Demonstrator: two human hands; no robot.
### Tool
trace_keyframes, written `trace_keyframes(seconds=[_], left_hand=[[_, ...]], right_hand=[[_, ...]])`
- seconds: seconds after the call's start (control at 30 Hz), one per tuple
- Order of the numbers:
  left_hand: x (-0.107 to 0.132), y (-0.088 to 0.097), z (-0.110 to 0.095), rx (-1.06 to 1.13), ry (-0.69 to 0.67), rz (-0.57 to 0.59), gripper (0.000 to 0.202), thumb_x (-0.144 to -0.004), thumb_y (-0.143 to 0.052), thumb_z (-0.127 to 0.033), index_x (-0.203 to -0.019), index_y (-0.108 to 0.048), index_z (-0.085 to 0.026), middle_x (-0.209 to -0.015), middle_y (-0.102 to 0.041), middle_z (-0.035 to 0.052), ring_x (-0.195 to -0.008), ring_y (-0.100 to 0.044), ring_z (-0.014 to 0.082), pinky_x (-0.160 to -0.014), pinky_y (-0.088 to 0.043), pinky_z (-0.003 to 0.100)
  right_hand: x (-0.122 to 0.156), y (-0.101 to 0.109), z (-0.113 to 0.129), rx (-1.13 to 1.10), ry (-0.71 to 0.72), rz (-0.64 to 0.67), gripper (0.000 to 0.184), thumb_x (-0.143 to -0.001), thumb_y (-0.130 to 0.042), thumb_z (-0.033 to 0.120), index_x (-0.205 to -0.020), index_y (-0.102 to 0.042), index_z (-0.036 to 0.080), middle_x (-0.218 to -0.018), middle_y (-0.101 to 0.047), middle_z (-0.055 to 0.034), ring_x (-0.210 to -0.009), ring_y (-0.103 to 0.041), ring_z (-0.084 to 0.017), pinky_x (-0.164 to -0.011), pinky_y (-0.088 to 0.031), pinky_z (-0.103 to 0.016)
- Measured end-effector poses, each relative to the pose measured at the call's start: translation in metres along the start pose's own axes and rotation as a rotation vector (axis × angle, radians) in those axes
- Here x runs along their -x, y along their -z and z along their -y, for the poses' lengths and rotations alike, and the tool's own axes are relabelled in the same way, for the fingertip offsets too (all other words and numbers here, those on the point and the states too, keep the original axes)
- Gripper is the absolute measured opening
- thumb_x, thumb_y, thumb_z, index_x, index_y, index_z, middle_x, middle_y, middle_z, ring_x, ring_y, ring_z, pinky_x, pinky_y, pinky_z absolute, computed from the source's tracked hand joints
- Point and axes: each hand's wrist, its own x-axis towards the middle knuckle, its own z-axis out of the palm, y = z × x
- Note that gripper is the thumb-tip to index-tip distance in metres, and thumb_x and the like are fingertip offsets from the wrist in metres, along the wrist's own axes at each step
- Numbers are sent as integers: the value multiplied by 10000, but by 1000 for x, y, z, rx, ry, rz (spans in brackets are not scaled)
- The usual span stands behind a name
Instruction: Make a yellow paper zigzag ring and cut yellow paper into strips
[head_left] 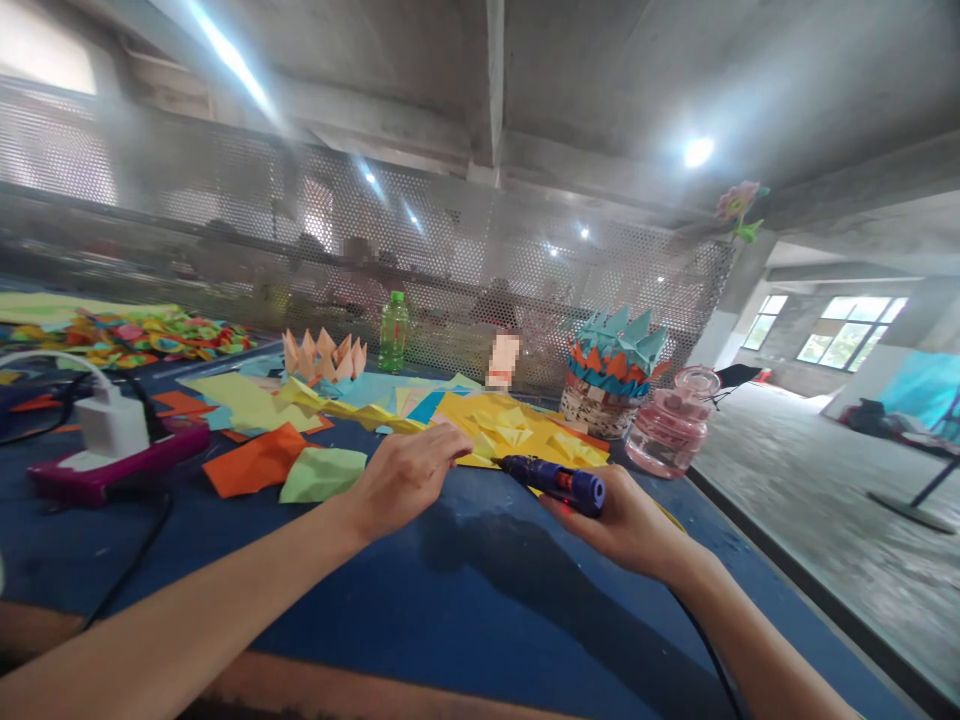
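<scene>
My right hand [626, 520] is wrapped round a dark blue glue gun [551, 480] with a small red light, its nozzle pointing left. A black cord trails down past my right wrist. Close to the nozzle, my left hand [412, 475] is closed in a pinch; what its fingertips hold, if anything, is hidden. Just beyond both hands lie folded yellow paper pieces [510, 425] on a yellow sheet. Beside my left wrist are a light green paper [322, 475] and an orange paper [259, 460].
A purple power strip [120, 462] with a white plug [112, 425] sits at left. Behind it is a heap of coloured paper pieces [142, 335]. Farther back stand a peach paper crown [322, 358], a green bottle [393, 335], a paper-spiked basket [600, 400] and a pink glass jar [667, 430].
</scene>
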Motion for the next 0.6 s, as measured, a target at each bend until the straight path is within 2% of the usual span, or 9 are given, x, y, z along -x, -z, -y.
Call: trace_keyframes(seconds=[0.6], left_hand=[[-4, 3, 2, 18, 18, -29, 259, -845, -400, -12, -913, -601, -162, -824, -691, 28, -762, -664, 112, -650, -492, 188]], right_hand=[[1, 1, 0, 16, 0, -25, 346, -843, -527, 363, -579, -398, 181, -541, -313, 47, -499, -254, -67, -408, -205, -206]])
